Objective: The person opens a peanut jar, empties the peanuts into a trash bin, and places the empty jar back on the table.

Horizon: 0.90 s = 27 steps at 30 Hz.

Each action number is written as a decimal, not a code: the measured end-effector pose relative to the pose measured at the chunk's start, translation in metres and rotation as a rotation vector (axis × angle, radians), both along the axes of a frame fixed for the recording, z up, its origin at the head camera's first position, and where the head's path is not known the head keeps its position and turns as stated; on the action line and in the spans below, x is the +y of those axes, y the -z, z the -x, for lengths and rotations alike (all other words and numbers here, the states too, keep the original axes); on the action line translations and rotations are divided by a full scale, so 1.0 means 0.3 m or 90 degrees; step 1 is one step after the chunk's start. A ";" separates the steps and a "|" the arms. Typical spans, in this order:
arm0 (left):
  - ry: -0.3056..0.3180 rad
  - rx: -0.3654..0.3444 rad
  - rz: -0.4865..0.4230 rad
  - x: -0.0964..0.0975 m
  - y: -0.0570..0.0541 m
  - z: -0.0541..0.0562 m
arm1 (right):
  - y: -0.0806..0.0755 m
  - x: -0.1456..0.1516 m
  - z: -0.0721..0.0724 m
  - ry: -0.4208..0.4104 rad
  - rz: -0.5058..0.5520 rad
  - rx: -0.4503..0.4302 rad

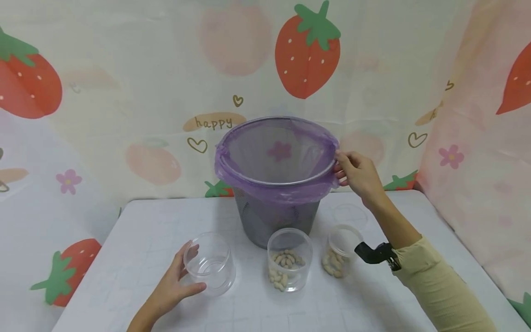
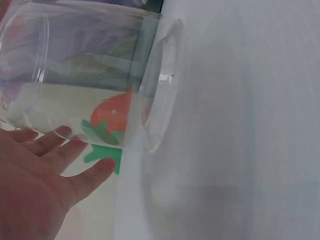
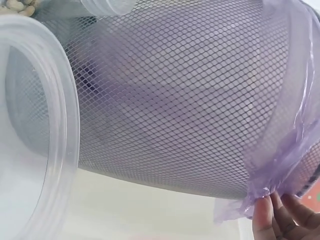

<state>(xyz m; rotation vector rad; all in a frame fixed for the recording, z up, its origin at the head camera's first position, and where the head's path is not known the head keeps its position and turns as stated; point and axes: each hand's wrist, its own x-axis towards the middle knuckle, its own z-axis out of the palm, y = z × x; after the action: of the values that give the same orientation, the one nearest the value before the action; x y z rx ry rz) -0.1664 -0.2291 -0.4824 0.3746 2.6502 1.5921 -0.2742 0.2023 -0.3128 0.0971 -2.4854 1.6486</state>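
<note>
A grey mesh wastebasket stands upright on the table, lined with a purple plastic bag folded over its rim. At the rim's right side my right hand pinches the bag's edge, and the right wrist view shows the thumb and fingers on the gathered plastic. My left hand is spread beside a clear plastic jar, which has no visible contents. The fingers lie against or just behind the jar's side, while the thumb is apart from it; firm contact is hard to tell.
A clear jar with pale nuts stands in front of the basket. To its right is another jar holding similar nuts. A transparent round lid lies behind that one. Strawberry-print cloth hangs behind the white table.
</note>
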 end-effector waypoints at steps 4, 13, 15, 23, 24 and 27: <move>-0.016 0.029 0.001 0.000 -0.027 0.006 | -0.004 0.003 -0.008 0.001 -0.007 0.024; -0.072 0.098 0.019 0.015 -0.087 0.020 | 0.003 0.027 -0.061 -0.009 -0.047 0.029; -0.075 0.112 0.015 0.014 -0.104 0.027 | 0.011 0.028 -0.074 -0.007 -0.052 0.034; -0.097 0.143 -0.016 0.049 -0.173 0.045 | 0.048 0.020 -0.124 0.005 -0.061 0.056; -0.102 0.146 -0.017 0.057 -0.182 0.043 | 0.052 0.017 -0.129 0.003 -0.059 0.055; -0.107 0.155 -0.026 0.078 -0.209 0.037 | 0.061 0.007 -0.139 -0.003 -0.057 0.049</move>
<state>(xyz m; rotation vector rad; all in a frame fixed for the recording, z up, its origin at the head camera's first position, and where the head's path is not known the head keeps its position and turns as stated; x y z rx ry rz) -0.1775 -0.2058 -0.4197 0.3778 2.9012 1.7552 -0.2325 0.2044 -0.3312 0.1743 -2.5028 1.5053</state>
